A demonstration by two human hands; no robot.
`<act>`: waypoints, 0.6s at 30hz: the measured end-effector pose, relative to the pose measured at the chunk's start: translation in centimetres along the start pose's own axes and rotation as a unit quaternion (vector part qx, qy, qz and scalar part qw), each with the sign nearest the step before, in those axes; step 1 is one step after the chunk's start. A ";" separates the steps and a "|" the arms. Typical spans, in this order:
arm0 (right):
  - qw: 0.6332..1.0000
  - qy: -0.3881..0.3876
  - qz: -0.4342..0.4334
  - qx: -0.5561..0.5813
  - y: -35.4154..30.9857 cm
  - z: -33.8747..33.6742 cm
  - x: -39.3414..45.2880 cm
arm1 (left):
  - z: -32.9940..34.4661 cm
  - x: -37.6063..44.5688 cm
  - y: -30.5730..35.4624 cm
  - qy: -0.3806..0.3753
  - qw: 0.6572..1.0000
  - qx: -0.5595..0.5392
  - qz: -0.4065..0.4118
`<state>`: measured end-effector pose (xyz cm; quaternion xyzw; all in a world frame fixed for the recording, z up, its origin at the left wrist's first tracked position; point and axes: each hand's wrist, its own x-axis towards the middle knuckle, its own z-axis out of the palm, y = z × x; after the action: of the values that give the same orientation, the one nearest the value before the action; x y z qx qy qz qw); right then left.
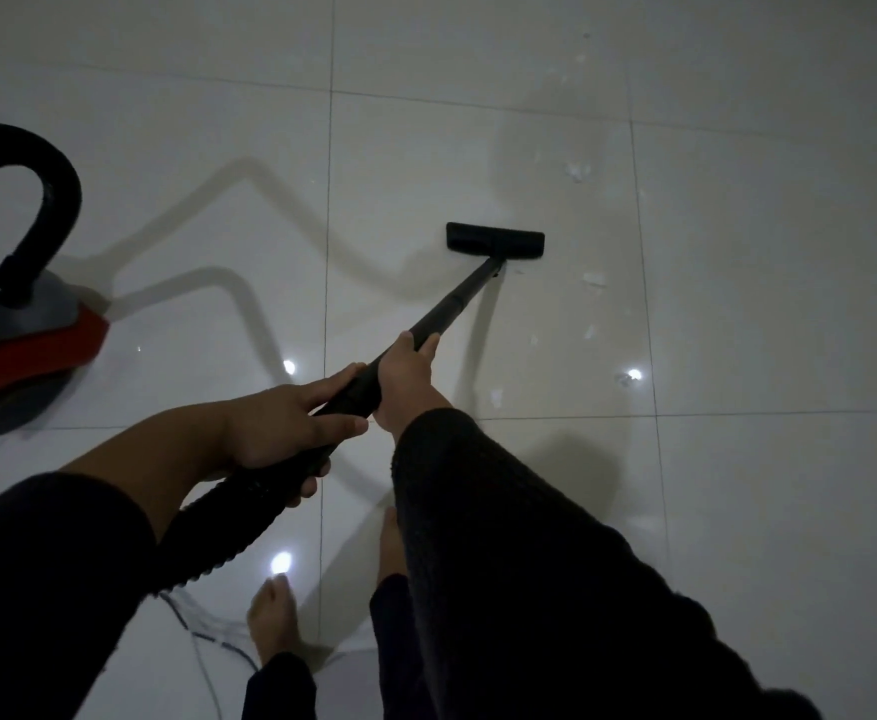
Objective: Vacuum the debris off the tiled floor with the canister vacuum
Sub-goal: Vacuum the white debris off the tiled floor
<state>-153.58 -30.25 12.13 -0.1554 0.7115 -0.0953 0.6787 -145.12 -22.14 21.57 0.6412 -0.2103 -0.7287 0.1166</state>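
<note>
A black vacuum wand (452, 301) slants from my hands to its flat black floor head (495, 240), which rests on the pale glossy tiled floor (763, 485). My right hand (406, 379) grips the wand higher up its shaft. My left hand (283, 426) grips the handle end where the ribbed black hose (202, 537) joins. The red and grey canister vacuum (21, 345) stands at the left edge, its hose looping above it. Small white scraps of debris (593, 281) lie to the right of the head, more debris (577, 171) beyond it.
My bare feet (273, 623) stand on the tiles below my arms. A thin power cord (208, 636) trails across the floor by my left foot. Bright light reflections dot the tiles. Further scraps (589, 332) lie right of the wand.
</note>
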 end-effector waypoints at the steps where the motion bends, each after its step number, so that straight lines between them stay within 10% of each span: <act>1: 1.000 -0.001 -0.003 0.009 0.3 -0.2 -0.2 | 0.2 -0.2 -0.2 0.000 1.000 0.006 -0.003; 18: 0.997 0.005 -0.018 0.079 9.3 0.1 -6.9 | 0.7 -5.5 -8.6 -0.019 0.996 0.083 0.001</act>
<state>-154.08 -19.14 15.32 -0.1140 0.7025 -0.1640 0.6831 -144.16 -12.04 22.57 0.6342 -0.2725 -0.7211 0.0597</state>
